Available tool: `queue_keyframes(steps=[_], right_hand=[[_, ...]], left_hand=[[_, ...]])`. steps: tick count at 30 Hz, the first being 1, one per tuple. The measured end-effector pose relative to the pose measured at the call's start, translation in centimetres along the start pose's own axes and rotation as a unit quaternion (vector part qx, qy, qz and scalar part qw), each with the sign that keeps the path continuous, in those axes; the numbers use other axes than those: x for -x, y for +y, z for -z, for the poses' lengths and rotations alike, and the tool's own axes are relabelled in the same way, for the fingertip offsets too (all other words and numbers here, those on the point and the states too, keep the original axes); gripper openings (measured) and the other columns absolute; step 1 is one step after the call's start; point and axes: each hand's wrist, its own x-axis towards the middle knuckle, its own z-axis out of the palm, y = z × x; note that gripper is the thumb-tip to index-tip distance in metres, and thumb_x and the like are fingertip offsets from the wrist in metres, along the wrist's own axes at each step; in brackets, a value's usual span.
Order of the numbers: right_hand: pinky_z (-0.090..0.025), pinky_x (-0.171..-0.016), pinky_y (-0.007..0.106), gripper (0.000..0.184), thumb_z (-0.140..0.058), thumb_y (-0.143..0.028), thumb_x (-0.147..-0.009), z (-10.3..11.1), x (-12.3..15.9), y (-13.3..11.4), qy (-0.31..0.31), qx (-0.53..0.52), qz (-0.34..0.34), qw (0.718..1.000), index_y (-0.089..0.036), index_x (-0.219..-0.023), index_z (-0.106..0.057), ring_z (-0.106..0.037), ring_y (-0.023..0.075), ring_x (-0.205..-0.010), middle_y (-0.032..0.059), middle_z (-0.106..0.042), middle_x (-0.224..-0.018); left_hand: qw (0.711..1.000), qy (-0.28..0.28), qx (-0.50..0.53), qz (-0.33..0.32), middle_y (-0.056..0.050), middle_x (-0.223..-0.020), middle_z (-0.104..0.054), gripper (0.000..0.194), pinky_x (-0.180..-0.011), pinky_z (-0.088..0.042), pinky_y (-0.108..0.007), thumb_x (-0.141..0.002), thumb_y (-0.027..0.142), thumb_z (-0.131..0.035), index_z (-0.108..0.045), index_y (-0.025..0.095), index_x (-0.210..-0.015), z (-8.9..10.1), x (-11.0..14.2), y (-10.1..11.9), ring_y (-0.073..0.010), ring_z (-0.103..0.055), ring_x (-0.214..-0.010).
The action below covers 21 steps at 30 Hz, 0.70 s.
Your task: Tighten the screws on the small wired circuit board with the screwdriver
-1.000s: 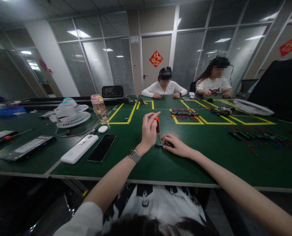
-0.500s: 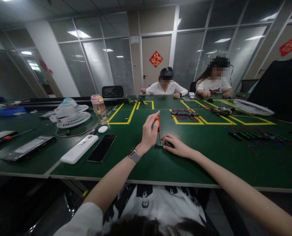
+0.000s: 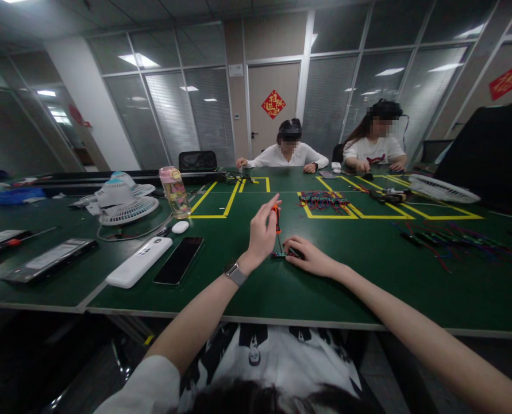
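Observation:
My left hand is closed on the orange handle of a screwdriver, which stands nearly upright. Its thin shaft runs down to a small green circuit board lying on the table. Low on the table, my right hand has its fingers closed on the right part of that board, and they hide much of it. The screwdriver's tip meets the board just left of my right fingertips; the exact spot is too small to make out.
On the green table lie a black phone, a white power bank and a hard drive to the left. A bottle and fan stand behind. Wired boards lie inside yellow tape, more boards at right. Two people sit opposite.
My hands stay nearly where they were, left on the screwdriver and right on the circuit board. Across the table, one person's hand has moved a little to the left.

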Motion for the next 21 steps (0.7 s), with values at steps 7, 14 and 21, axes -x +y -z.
queue_keyframes(steps=[7, 14, 21], right_hand=[[-0.045, -0.091, 0.038, 0.005, -0.057, -0.021, -0.088, 0.2, 0.0, -0.3, 0.000, 0.000, -0.004, 1.000, -0.020, -0.092, -0.057, -0.055, 0.0221, -0.099, 0.0077, -0.056, -0.105], [-0.046, -0.092, 0.038, 0.005, -0.057, -0.021, -0.088, 0.2, 0.0, -0.2, 0.002, -0.001, 0.002, 1.000, -0.020, -0.093, -0.058, -0.055, 0.0223, -0.100, 0.0080, -0.056, -0.107], [-0.047, -0.091, 0.038, 0.005, -0.057, -0.022, -0.088, 0.2, 0.0, -0.2, 0.004, -0.001, 0.001, 1.000, -0.020, -0.093, -0.058, -0.056, 0.0220, -0.098, 0.0077, -0.056, -0.105]], left_hand=[[0.998, 0.034, -0.055, -0.026, -0.002, -0.090, -0.059, 0.027, -0.080, -0.048, -0.026, -0.087, 0.030, -0.062, -0.065, 0.023, -0.113, 0.0, -0.1, 0.6, -0.0135, -0.057, -0.083], [1.000, 0.009, -0.027, -0.012, -0.008, -0.121, -0.059, 0.036, -0.098, -0.044, -0.033, -0.098, 0.024, -0.037, -0.055, 0.022, -0.129, 0.2, -0.1, 0.4, -0.0175, -0.056, -0.112], [0.999, 0.031, -0.043, -0.009, -0.005, -0.097, -0.062, 0.029, -0.081, -0.049, -0.027, -0.093, 0.029, -0.053, -0.061, 0.022, -0.120, 0.0, -0.2, 0.3, -0.0147, -0.059, -0.087]])
